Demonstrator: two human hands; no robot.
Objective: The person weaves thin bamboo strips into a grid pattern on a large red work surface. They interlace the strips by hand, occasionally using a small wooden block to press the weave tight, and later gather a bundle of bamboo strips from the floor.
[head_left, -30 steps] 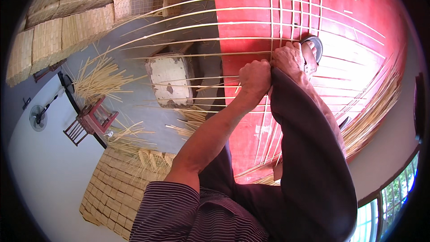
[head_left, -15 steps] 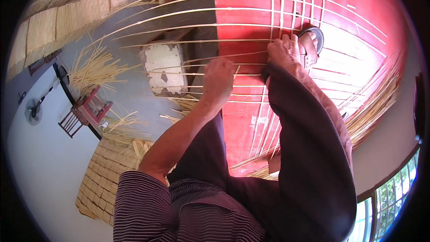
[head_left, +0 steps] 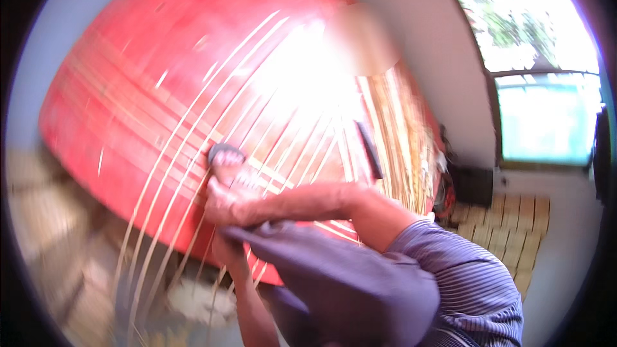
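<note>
Long pale bamboo strips (head_left: 168,177) lie across a red board or panel (head_left: 160,45), with other strips crossing beneath them. My sandaled foot (head_left: 228,157) presses on the weave. Right beside that foot, my right hand (head_left: 225,207) is closed, its fingers bent down at the strips; what they grip is hidden. Just below it, my left hand (head_left: 228,250) reaches up to the board's near edge among the strip ends. Its fingers are smeared by motion and partly covered by my dark trouser leg (head_left: 347,276).
A bundle of thin strips (head_left: 395,135) lies along the board's right side, near a dark flat bar (head_left: 369,151). A bright window (head_left: 546,115) is at the right, with woven tan panels (head_left: 504,228) below. A whitish worn surface (head_left: 202,299) shows under the near edge.
The view has swung to the right, bringing the window and strip bundle further in. My left hand has moved in close to my right hand, which stays beside my foot.
</note>
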